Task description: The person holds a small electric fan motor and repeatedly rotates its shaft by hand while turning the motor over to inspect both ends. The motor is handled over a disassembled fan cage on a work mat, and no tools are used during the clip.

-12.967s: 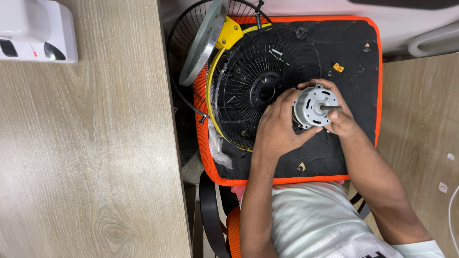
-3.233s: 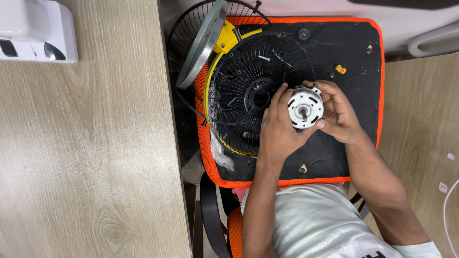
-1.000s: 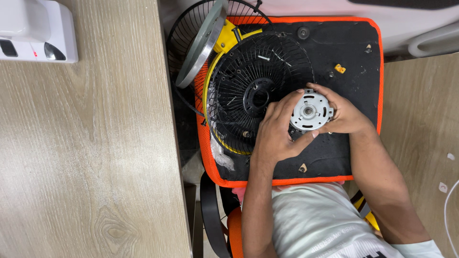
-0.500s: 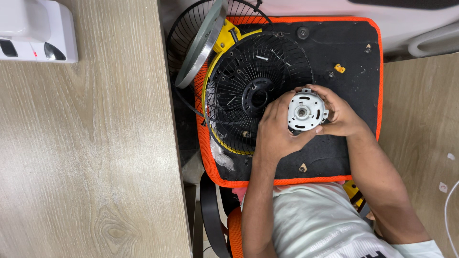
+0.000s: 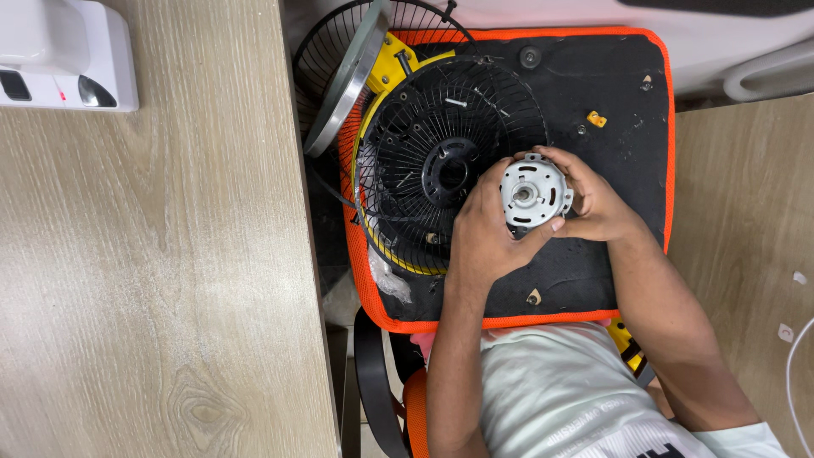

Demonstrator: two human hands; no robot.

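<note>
Head view, listed near to far. Pale shirt, soft knit, at bottom edge. Left hand [image 5: 485,237]: fingers curled round the lower left side of the motor, closed on it. Right hand [image 5: 595,203]: fingers wrapped over the top and right side of the same piece, closed on it. Motor [image 5: 532,192]: round silver-grey cast metal housing with slotted end face and short central shaft, held between both hands above the mat. Mat [image 5: 619,102]: black, flat, matte, edged in orange mesh. Fan guard [image 5: 424,170]: black wire grille, radial spokes, round hub, yellow plastic rim, lying on the mat just left of the motor. Second grille [image 5: 339,59]: wire with grey metal ring, tilted. Wood-grain surface [image 5: 144,271], left.
</note>
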